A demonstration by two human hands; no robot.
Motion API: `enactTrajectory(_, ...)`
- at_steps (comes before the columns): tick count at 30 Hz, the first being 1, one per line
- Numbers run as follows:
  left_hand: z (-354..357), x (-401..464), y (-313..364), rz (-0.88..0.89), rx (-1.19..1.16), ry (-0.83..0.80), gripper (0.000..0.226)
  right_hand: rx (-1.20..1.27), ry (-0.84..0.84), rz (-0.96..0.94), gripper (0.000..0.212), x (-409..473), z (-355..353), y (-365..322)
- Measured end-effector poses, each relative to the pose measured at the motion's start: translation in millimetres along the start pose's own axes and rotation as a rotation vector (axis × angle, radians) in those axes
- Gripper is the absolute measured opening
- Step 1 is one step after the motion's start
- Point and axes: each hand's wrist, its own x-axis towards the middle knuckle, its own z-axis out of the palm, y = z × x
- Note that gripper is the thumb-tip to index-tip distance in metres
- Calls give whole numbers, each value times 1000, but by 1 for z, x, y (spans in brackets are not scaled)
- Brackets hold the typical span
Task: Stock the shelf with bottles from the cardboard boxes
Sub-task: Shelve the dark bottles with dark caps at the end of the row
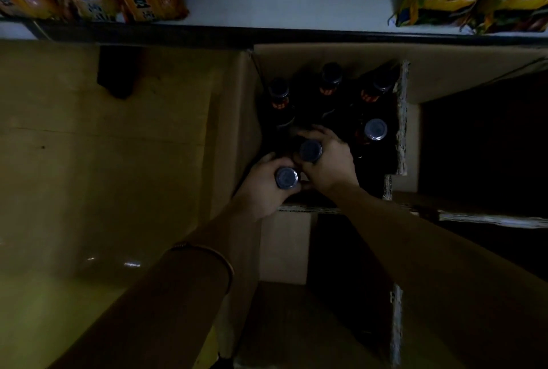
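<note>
Gripping a dark bottle [286,178] by its neck, the left hand [261,191] reaches inside the open cardboard box [237,119]; the right hand [329,161] clasps a second bottle [310,151] alongside; four more bottles stand behind.

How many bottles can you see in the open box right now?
6. Three stand along the far side, one at the right, one in the left hand, one in the right hand. The dark box may hide more.
</note>
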Motion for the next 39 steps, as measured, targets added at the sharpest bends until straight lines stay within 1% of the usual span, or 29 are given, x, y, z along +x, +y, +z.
enactTrajectory(3,-4,-12,8,12,-41,63,23,47,18,-10,38,-22,-17,-4)
enactTrajectory(5,-10,-22,16,11,-15,98,23,37,18,-32,33,-42,-32,-12)
enactTrajectory(9,-32,-49,50,-4,1,64,18,77,59,-75,31,-77,-74,-39)
enactTrajectory(14,-66,-93,138,57,-103,71,17,130,77,-49,30,-117,-161,-95)
enactTrajectory(16,-82,-116,177,82,-136,87,17,171,131,-52,25,-141,-202,-120)
enactTrajectory(18,-96,-140,216,116,-129,76,16,181,169,-86,20,-165,-240,-143)
enactTrajectory(20,-107,-166,255,105,-88,54,14,196,187,-96,14,-193,-274,-168)
enactTrajectory(21,-111,-178,275,110,-68,58,16,201,209,-107,11,-207,-289,-181)
enactTrajectory(23,-117,-203,313,193,-33,97,24,218,286,-139,13,-235,-316,-206)
enactTrajectory(26,-129,-242,361,399,-15,153,29,334,361,-134,24,-278,-354,-244)
enactTrajectory(29,-146,-272,410,590,36,134,46,371,464,-171,20,-320,-393,-274)
enactTrajectory(31,-155,-288,447,714,100,98,57,328,553,-215,25,-348,-419,-296)
enactTrajectory(34,-167,-322,502,897,119,67,54,295,679,-252,38,-390,-456,-332)
enactTrajectory(36,-176,-349,534,968,106,58,53,287,771,-228,37,-422,-481,-356)
enactTrajectory(39,-189,-385,580,1011,35,-6,48,259,880,-223,30,-473,-512,-388)
